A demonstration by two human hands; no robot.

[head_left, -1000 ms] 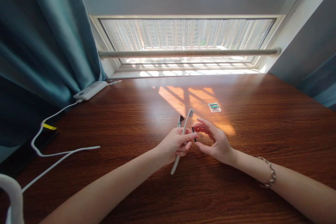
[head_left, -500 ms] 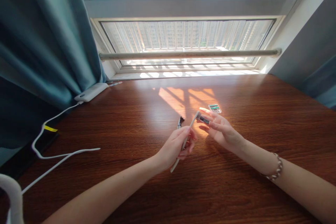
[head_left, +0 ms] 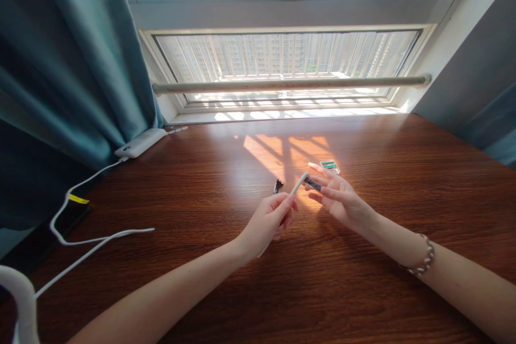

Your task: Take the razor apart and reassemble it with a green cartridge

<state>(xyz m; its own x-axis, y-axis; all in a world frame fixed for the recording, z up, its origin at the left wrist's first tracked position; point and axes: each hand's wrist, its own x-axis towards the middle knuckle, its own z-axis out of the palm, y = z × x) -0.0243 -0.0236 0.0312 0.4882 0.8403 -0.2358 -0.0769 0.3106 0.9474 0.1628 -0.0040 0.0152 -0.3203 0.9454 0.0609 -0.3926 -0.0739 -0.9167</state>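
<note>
My left hand (head_left: 268,220) is closed around the handle of a white toothbrush (head_left: 299,184), its head pointing up and right. Dark bristles on that head meet the near end of a small dark rectangular piece with pale markings (head_left: 313,183); whether they press on it I cannot tell. That piece sits between the thumb and fingers of my right hand (head_left: 342,199), whose forefinger stretches out above it. Just beyond my left hand lies a small black and silver object (head_left: 278,186), partly hidden by the hand. Behind my right fingers rests a small clear case with green strips (head_left: 330,165).
A brown wooden tabletop (head_left: 193,279) runs up to the window (head_left: 290,59). At the left, a white power bank (head_left: 141,143) lies by the blue curtain (head_left: 80,37), with a white cable (head_left: 64,209) trailing from it. A pale bar (head_left: 290,85) crosses the window.
The toothbrush has turned in my left hand, so its bristles now face down more and its handle end is mostly hidden. My right hand stays nearly in place.
</note>
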